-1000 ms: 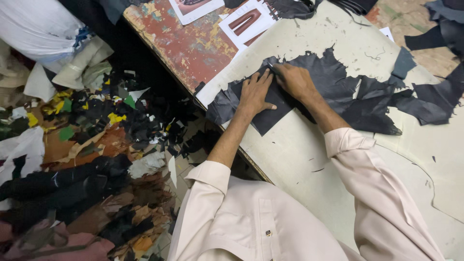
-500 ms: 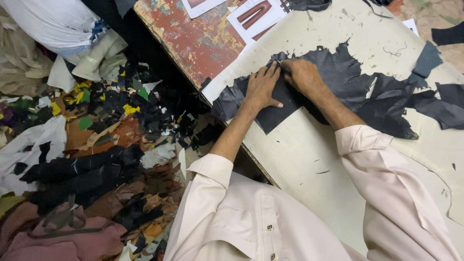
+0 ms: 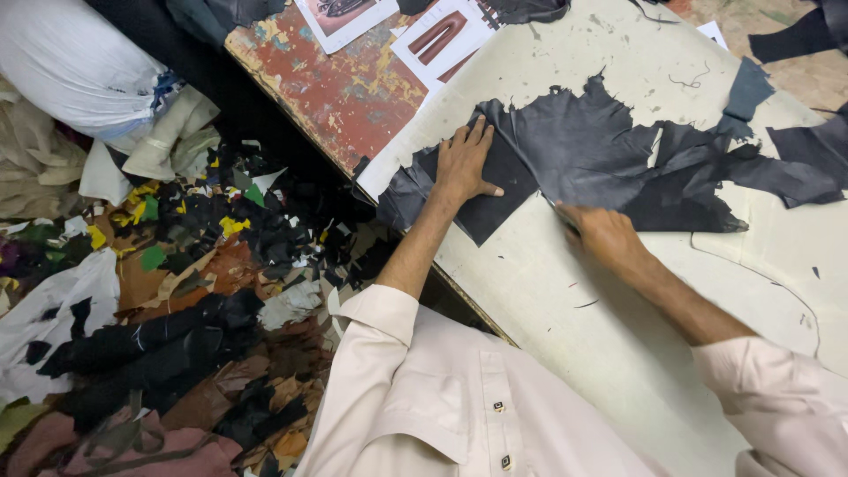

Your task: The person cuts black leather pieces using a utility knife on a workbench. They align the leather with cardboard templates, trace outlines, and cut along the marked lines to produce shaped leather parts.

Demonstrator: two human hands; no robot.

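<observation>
A ragged sheet of black leather [image 3: 601, 155] lies spread on a worn white cutting table [image 3: 565, 300]. My left hand [image 3: 462, 163] presses flat on the leather's left part, fingers spread. My right hand [image 3: 601, 234] is closed around a thin cutting tool [image 3: 558, 212] at the leather's lower edge, a little to the right of my left hand. Most of the tool is hidden in my fist.
Printed cards showing shoes [image 3: 437, 35] lie on a red, paint-chipped board [image 3: 344, 88] at the table's far end. More black leather pieces [image 3: 795, 40] sit at the right. Below the table's left edge the floor is heaped with leather scraps [image 3: 194, 265] and white sacks [image 3: 75, 66].
My right hand has drawn down and to the right along the leather, away from my left hand, which stays pressed in place. The view has shifted slightly.
</observation>
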